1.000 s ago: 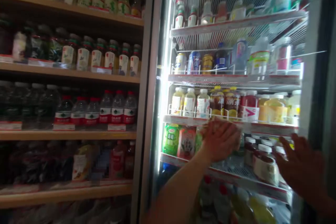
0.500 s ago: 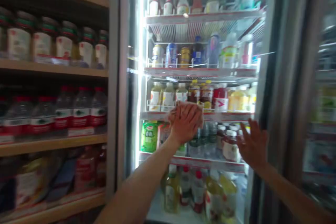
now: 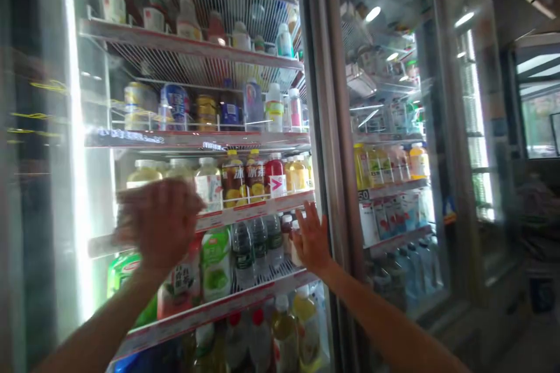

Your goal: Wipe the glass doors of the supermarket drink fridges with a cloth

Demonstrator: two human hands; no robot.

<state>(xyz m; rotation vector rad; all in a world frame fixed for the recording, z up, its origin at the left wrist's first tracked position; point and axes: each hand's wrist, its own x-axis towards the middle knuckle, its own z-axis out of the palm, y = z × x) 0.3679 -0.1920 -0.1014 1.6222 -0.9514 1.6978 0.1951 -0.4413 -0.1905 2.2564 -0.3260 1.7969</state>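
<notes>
My left hand [image 3: 165,224], blurred by motion, is on a pinkish-brown cloth [image 3: 126,210] at the left part of the glass fridge door. The cloth shows only in part, past the edge of the hand. Behind the glass stand drink bottles, among them pale-capped bottles [image 3: 208,183] just right of my left hand. My right hand [image 3: 311,239] is open, fingers spread, at the door's right side near its metal frame [image 3: 330,128]. It seems to rest on the glass and holds nothing.
Lit shelves behind the glass hold cans [image 3: 174,106], dark iced-tea bottles [image 3: 233,178] and a green juice carton [image 3: 216,262]. On the right another glass-door fridge [image 3: 394,186] holds more drinks. A bright light strip [image 3: 74,128] runs down the left side.
The camera has turned right, bringing the neighbouring fridge into fuller view; the wooden shelves have left it. My left hand and the cloth have moved left across the glass. My right hand stays near the frame.
</notes>
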